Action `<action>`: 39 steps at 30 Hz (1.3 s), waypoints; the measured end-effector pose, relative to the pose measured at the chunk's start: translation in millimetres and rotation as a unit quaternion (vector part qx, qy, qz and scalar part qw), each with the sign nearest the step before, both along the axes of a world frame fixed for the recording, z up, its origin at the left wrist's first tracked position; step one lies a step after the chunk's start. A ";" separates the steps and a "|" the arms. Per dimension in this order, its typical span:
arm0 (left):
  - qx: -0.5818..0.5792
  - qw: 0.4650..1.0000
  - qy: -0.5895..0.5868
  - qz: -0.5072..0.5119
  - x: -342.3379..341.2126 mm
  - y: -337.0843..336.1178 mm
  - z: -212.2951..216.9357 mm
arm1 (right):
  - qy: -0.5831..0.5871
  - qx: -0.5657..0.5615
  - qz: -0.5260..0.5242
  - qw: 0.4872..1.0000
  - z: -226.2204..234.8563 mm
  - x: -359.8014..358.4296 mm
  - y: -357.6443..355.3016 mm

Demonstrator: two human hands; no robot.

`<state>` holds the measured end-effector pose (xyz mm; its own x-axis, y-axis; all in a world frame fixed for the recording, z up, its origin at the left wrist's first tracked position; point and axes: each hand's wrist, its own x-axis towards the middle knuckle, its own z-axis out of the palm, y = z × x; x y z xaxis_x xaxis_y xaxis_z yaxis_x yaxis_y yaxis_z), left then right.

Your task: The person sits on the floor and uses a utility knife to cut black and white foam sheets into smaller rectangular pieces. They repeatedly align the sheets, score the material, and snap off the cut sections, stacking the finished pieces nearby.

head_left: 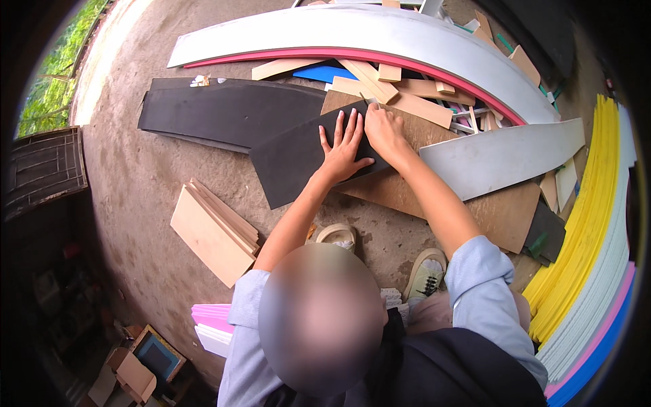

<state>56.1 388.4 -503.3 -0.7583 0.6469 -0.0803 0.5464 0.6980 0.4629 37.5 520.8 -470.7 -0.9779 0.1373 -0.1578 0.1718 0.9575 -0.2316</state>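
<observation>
My left hand (pixel 342 152) lies flat with fingers spread on a black sheet (pixel 285 173), pressing it against a brown board (pixel 502 214) on the floor. Close beside it, at the black sheet's right edge, my right hand (pixel 386 132) is closed with its knuckles up. A thin dark tip shows just beyond its fingers; the rest of what it grips is hidden. Stacked black sheets (pixel 203 115) reach out to the left, partly under the one I hold. A grey-white sheet (pixel 502 156) rests on the board to the right.
A long white sheet (pixel 325 30) over a red one curves across the far side, above scattered wood-coloured offcuts (pixel 420 108). Beige panels (pixel 210 234) are stacked at left. Long yellow sheets (pixel 576 203) line the right. My shoes (pixel 426 275) stand near the board's near edge.
</observation>
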 end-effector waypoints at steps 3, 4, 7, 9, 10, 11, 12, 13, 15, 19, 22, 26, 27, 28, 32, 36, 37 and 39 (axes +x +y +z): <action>-0.007 1.000 -0.013 -0.001 1.3 3.0 0.9 | 0.018 0.016 -0.019 1.000 0.6 4.5 5.4; -0.007 1.000 -0.006 0.001 -0.1 3.2 1.3 | 0.011 0.006 -0.017 1.000 -0.2 4.1 6.1; -0.007 1.000 0.002 0.004 0.1 1.9 -1.3 | -0.009 -0.017 -0.016 1.000 -2.2 5.4 4.9; -0.006 1.000 0.000 0.004 0.1 1.1 -0.8 | -0.015 -0.026 -0.020 0.999 -2.9 3.8 2.1; -0.003 1.000 0.008 0.005 0.1 1.9 -0.6 | -0.005 -0.011 -0.020 1.000 -2.7 3.0 2.2; -0.001 1.000 0.014 0.006 1.4 3.6 -0.3 | 0.003 0.003 -0.018 1.000 -3.7 2.8 1.7; 0.002 1.000 0.020 0.007 2.3 5.1 0.0 | 0.011 0.017 -0.017 1.000 -4.5 2.5 1.3; -0.008 1.000 0.016 0.009 1.9 6.4 0.4 | 0.002 0.006 -0.018 1.000 -5.1 1.3 1.5; -0.014 1.000 0.008 0.011 2.3 6.1 0.4 | -0.017 -0.014 -0.022 0.999 -3.0 1.2 3.1; -0.047 0.999 -0.011 0.012 2.2 5.7 0.6 | -0.075 -0.030 -0.024 0.996 1.1 20.1 4.5; -0.068 0.997 -0.025 0.018 1.2 4.2 -0.1 | -0.113 -0.053 -0.016 0.992 10.8 57.8 6.4; -0.079 0.996 -0.022 0.020 1.3 8.8 0.3 | -0.122 -0.057 -0.043 0.990 1.9 114.4 11.2; -0.082 0.996 -0.019 0.021 0.8 8.4 0.2 | -0.121 -0.054 -0.039 0.990 2.1 127.7 11.7; -0.085 0.996 -0.015 0.022 0.8 7.3 0.3 | -0.120 -0.051 -0.035 0.991 2.1 140.0 10.7; -0.082 0.996 -0.012 0.011 -1.0 9.2 -3.9 | -0.120 -0.035 -0.040 0.991 -8.5 177.6 5.8; -0.079 0.997 -0.004 0.009 -4.1 9.8 -7.1 | -0.126 -0.093 -0.034 0.987 -5.3 174.3 27.2; -0.078 0.997 -0.005 0.011 -2.1 6.9 -7.8 | -0.129 -0.147 -0.052 0.979 3.4 173.8 34.3; -0.061 0.998 -0.005 0.011 -1.0 4.7 -6.5 | -0.118 -0.151 -0.092 0.977 14.9 159.6 42.4</action>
